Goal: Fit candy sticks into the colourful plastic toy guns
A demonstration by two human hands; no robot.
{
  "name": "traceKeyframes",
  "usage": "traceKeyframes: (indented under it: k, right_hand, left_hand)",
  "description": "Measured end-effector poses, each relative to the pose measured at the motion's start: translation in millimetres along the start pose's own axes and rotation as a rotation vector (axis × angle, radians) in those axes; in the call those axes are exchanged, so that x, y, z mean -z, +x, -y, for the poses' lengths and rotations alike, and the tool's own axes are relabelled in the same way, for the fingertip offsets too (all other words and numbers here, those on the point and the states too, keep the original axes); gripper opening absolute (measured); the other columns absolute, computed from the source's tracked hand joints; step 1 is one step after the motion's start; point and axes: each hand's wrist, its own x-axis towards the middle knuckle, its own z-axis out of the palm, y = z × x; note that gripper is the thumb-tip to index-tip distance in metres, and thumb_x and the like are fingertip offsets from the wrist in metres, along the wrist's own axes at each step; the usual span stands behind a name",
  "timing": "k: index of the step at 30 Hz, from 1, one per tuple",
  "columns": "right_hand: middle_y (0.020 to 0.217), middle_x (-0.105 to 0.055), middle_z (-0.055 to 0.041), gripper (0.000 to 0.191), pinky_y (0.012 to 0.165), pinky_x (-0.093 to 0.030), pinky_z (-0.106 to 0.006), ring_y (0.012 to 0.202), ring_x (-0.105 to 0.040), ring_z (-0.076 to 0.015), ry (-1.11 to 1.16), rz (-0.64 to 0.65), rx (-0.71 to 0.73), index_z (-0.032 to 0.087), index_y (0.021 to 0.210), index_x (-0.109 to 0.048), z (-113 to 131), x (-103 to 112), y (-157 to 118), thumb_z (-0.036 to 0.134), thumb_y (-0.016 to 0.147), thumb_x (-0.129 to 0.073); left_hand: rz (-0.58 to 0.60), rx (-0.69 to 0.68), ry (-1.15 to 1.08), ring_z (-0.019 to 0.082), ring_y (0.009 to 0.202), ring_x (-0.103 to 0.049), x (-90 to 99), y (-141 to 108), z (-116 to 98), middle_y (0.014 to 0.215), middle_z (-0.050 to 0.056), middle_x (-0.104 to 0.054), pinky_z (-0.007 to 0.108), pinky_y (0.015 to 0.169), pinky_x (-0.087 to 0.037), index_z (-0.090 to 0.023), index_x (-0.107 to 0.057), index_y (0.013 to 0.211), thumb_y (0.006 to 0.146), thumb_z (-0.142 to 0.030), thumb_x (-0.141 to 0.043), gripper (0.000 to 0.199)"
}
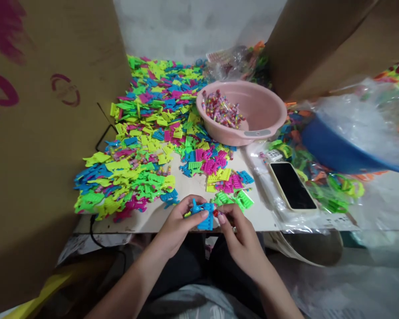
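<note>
A blue plastic piece [205, 220] with a ribbed part is held over the table's front edge by my left hand [186, 221], thumb on its face. My right hand [236, 226] pinches a small red and multicoloured item [216, 213] against the right side of the blue piece. Green ribbed pieces [242, 200] lie just beyond my right hand. Pink and yellow pieces [219, 178] are behind them. To the left spreads a heap of yellow, green, blue and pink pieces [119, 177].
A pink basin [266, 106] holds small wrapped colourful items. A phone [292, 186] lies on clear plastic bags at the right, near a blue basin [339, 146]. Cardboard boxes [53, 133] stand on both sides. A dark cable [99, 241] hangs at the front left.
</note>
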Motion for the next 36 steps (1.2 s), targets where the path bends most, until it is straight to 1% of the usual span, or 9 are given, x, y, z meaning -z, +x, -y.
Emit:
traceKeyframes:
  k: [5, 9, 12, 16, 20, 26, 29, 33, 36]
  right_hand:
    - [0.097, -0.067, -0.0061, 0.014, 0.078, -0.052, -0.031, 0.091, -0.064, -0.0194, -0.036, -0.145, 0.08, 0.024, 0.107, -0.055, 0, 0, -4, 0.026, 0.096, -0.047]
    - [0.089, -0.065, -0.0049, 0.008, 0.073, -0.053, -0.029, 0.084, -0.064, -0.019, -0.096, -0.146, 0.146, 0.024, 0.1, -0.054, 3, 1, -5, 0.023, 0.094, -0.049]
    - [0.092, -0.064, -0.005, 0.011, 0.076, -0.052, -0.029, 0.087, -0.063, -0.0185, -0.096, -0.163, 0.173, 0.024, 0.102, -0.052, 5, 2, -6, 0.02, 0.094, -0.048]
    - [0.084, -0.062, -0.0038, 0.006, 0.068, -0.05, -0.028, 0.077, -0.061, -0.0178, -0.145, -0.045, 0.151, 0.023, 0.095, -0.049, 11, 5, -6, 0.019, 0.095, -0.045]
    - [0.075, -0.058, -0.0018, 0.01, 0.058, -0.044, -0.026, 0.064, -0.055, -0.0163, -0.229, 0.081, 0.133, 0.023, 0.088, -0.045, 17, 12, -4, 0.018, 0.096, -0.04]
    - [0.073, -0.056, -0.0022, 0.014, 0.056, -0.042, -0.027, 0.063, -0.053, -0.0174, -0.378, 0.227, 0.183, 0.023, 0.083, -0.039, 16, 14, -7, 0.015, 0.094, -0.036]
    - [0.078, -0.059, -0.0039, 0.007, 0.058, -0.045, -0.029, 0.067, -0.058, -0.0191, -0.441, 0.233, 0.162, 0.021, 0.09, -0.041, 13, 6, -17, 0.026, 0.094, -0.044]
    - [0.085, -0.062, -0.0083, 0.041, 0.062, -0.05, -0.033, 0.074, -0.063, -0.0237, -0.558, 0.105, 0.217, 0.017, 0.103, -0.044, 8, -9, -33, 0.055, 0.089, -0.051]
    - [0.071, -0.06, -0.0043, 0.044, 0.051, -0.046, -0.029, 0.06, -0.062, -0.0202, -0.62, 0.0, 0.255, 0.018, 0.095, -0.045, 0, -17, -36, 0.062, 0.091, -0.042]
  left_hand:
    - [-0.005, -0.131, 0.15, 0.017, 0.08, -0.061, -0.6, -9, -2, 0.085, 0.002, -0.067, 0.023, 0.071, -0.048, -0.021, -0.07, 0.085, 0.068, -0.027, -0.078, 0.02]
    - [0.004, -0.218, 0.286, 0.02, 0.083, -0.064, -1.0, -12, -5, 0.087, 0.005, -0.071, 0.026, 0.076, -0.049, -0.021, -0.074, 0.089, 0.072, -0.024, -0.074, 0.017]
    - [0.013, -0.241, 0.324, 0.021, 0.083, -0.065, -2.6, -14, -6, 0.085, 0.005, -0.072, 0.027, 0.077, -0.05, -0.022, -0.075, 0.085, 0.072, -0.022, -0.073, 0.013]
    - [0.005, -0.314, 0.4, 0.02, 0.083, -0.064, -3.3, -18, -7, 0.085, 0.005, -0.072, 0.026, 0.076, -0.049, -0.022, -0.074, 0.083, 0.075, -0.021, -0.07, 0.009]
    - [0.054, -0.36, 0.497, 0.019, 0.077, -0.063, -1.1, -21, -8, 0.081, 0.005, -0.07, 0.025, 0.074, -0.048, -0.021, -0.074, 0.082, 0.078, -0.022, -0.068, 0.008]
    - [0.024, -0.201, 0.45, 0.02, 0.076, -0.063, 2.7, -21, 3, 0.078, 0.005, -0.07, 0.026, 0.072, -0.048, -0.018, -0.072, 0.08, 0.076, -0.029, -0.068, 0.012]
    - [0.007, -0.102, 0.368, 0.019, 0.075, -0.062, 4.0, -22, 11, 0.077, 0.003, -0.069, 0.026, 0.07, -0.048, -0.018, -0.07, 0.08, 0.074, -0.031, -0.07, 0.014]
    - [-0.018, 0.001, 0.302, 0.017, 0.075, -0.06, 4.5, -23, 18, 0.076, 0.002, -0.068, 0.024, 0.07, -0.047, -0.017, -0.069, 0.079, 0.071, -0.03, -0.071, 0.015]
    - [-0.038, 0.051, 0.277, 0.016, 0.074, -0.059, 3.3, -25, 22, 0.073, 0.001, -0.066, 0.024, 0.07, -0.046, -0.016, -0.069, 0.075, 0.068, -0.029, -0.072, 0.014]
